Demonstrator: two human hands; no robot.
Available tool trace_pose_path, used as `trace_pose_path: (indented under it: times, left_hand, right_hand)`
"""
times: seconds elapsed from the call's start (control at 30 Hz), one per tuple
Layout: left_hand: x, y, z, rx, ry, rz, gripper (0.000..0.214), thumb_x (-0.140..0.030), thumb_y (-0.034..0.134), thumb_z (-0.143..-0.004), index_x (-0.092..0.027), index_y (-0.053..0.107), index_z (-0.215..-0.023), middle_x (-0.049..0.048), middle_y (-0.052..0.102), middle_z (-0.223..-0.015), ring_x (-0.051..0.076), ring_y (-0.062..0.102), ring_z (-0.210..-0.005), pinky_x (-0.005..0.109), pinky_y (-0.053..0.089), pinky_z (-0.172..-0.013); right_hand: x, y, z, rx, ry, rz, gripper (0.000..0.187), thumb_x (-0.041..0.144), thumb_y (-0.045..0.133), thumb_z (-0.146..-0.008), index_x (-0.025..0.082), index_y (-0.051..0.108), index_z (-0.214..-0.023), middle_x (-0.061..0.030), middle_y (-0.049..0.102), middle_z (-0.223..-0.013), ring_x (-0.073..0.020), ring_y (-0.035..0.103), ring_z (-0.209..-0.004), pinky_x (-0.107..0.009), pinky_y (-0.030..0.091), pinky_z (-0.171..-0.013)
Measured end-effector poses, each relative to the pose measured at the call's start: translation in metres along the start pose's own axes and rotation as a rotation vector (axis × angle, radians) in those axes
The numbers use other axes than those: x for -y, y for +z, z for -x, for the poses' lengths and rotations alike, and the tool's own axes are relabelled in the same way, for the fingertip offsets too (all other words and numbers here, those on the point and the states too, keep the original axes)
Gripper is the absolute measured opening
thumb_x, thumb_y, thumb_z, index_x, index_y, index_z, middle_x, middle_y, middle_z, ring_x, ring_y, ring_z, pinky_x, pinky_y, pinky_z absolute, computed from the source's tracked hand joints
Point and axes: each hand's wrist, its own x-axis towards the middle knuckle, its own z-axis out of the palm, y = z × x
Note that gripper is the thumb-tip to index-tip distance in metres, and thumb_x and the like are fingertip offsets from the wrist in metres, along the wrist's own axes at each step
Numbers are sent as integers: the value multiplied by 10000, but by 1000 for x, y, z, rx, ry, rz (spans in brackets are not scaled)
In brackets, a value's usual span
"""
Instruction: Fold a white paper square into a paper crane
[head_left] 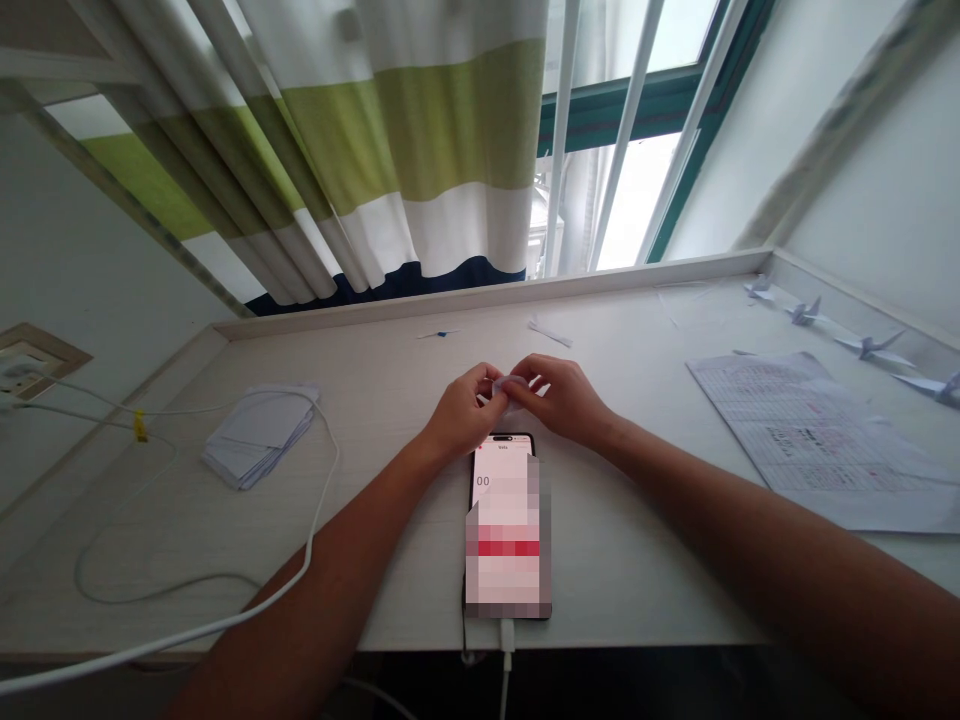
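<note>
Centrally, in the head view, both hands meet above the worktop, just beyond the far end of the phone. The fingers of the left hand and of the right hand are pinched together on a small whitish piece, which sits between the two hands; its exact shape is partly hidden by the fingers. The phone lies screen up, with a white plug in its near end. To the left, a stack of white paper lies under a loop of white cable. To the far side lie a thin blue-marked item and a pale strip. To the right rests a grid-lined sheet; beyond it, folded paper figures form a row along the right edge.
</note>
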Motion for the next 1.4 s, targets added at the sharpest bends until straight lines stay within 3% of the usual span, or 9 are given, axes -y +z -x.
trace_pose_path:
  times: [0.3,0.63,0.8,0.93,1.4]
  left_hand:
    - [1,-1,0,73,52,-115,185,-336,674,-917,-192,640,-1028,-8,686,-742,115,567,-588,240,389,-573]
    - [9,-3,-6,-35,-3,57,192,-263,729,-849,-189,662,-1012,17,758,-840,136,653,-726,244,456,-669]
    - [5,-2,-8,-39,-20,249,338,-516,694,-900,-181,658,-912,7,707,-765,144,674,-711,247,504,-661]
    - [4,-3,-10,-15,-68,361,489,-631,785,-791,-166,660,-875,7,693,-735,142,669,-686,251,530,-647]
    - [8,-4,-10,21,-71,404,461,-469,933,-676,-135,728,-919,52,776,-803,147,703,-708,303,592,-713]
  right_hand:
    - [-2,2,-2,0,60,62,79,229,676,-923,182,704,-866,-64,777,-873,-201,700,-764,-346,581,-709]
    - [-1,1,-6,-110,138,0,106,222,658,-891,181,713,-811,-28,721,-717,-165,630,-646,-300,497,-630]
    - [2,1,-5,-102,120,-89,148,285,653,-919,178,716,-839,-50,757,-791,-173,660,-693,-308,528,-667]
    - [4,1,-4,-129,87,-130,165,314,662,-928,185,716,-840,-49,762,-799,-175,663,-706,-313,538,-682]
    - [3,-2,-4,-136,121,-160,168,307,672,-920,176,737,-839,-57,774,-808,-184,675,-720,-321,531,-685]
